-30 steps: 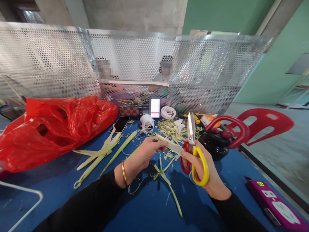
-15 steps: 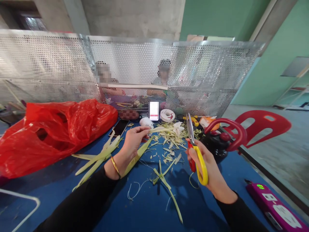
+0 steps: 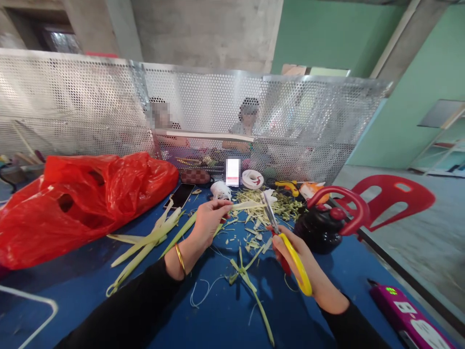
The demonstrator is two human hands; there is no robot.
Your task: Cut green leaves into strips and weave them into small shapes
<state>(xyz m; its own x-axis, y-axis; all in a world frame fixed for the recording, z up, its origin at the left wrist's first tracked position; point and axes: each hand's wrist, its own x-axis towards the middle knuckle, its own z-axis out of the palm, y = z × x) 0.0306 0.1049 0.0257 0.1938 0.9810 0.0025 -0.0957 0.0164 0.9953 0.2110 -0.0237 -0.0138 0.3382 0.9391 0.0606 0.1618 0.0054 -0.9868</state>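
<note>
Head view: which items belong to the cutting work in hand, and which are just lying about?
In use:
left hand holding leaf strip
right hand holding scissors

Lying about:
red plastic bag
phone
black kettle
tape roll

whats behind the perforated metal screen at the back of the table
Through the perforated metal screen, two people sit at another table with a pale board before them. The holes blur everything, so what they handle cannot be made out.
</note>
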